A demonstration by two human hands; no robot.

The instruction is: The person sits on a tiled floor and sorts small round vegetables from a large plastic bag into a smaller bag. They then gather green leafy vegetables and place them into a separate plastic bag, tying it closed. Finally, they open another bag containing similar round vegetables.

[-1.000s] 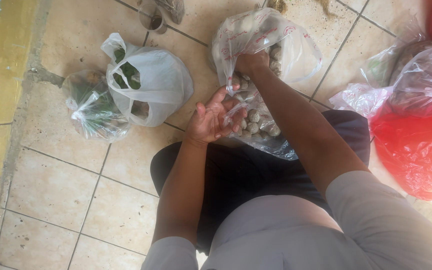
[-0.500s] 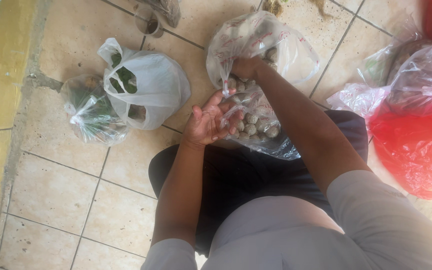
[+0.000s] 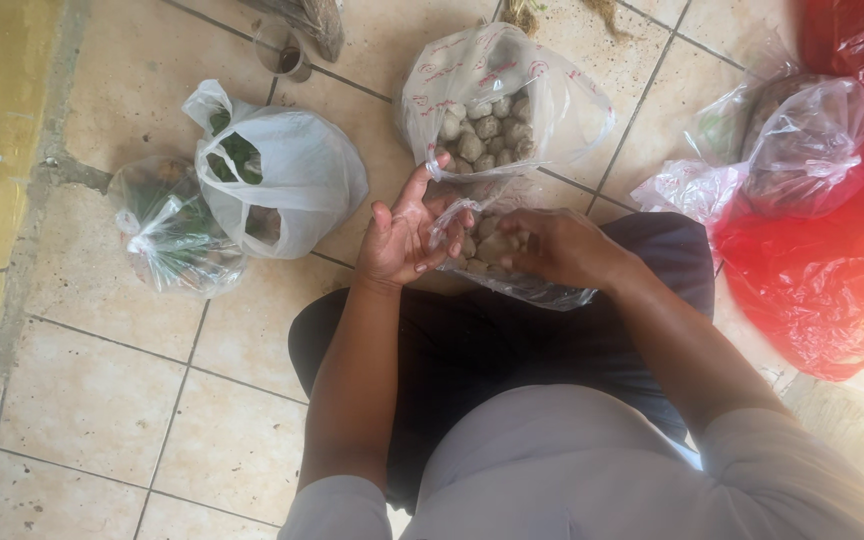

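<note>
A clear plastic bag (image 3: 542, 100) full of small round brownish lumps (image 3: 482, 130) lies on the tiled floor in front of my knees. My left hand (image 3: 407, 235) is palm up, fingers spread, pressed against the bag's near side and hooking its thin edge. My right hand (image 3: 557, 245) rests knuckles up on the bag's lower part, fingers curled among the lumps; what they hold is hidden.
A white plastic bag (image 3: 282, 170) with green leaves and a smaller clear bag of greens (image 3: 167, 235) lie to the left. Red plastic bags (image 3: 822, 260) and another clear bag (image 3: 802, 140) lie to the right. A small cup (image 3: 282, 50) stands at the top.
My right hand has come back out of the bag's far part to its near part. My left hand stays at the bag's edge. The view has shifted slightly.
</note>
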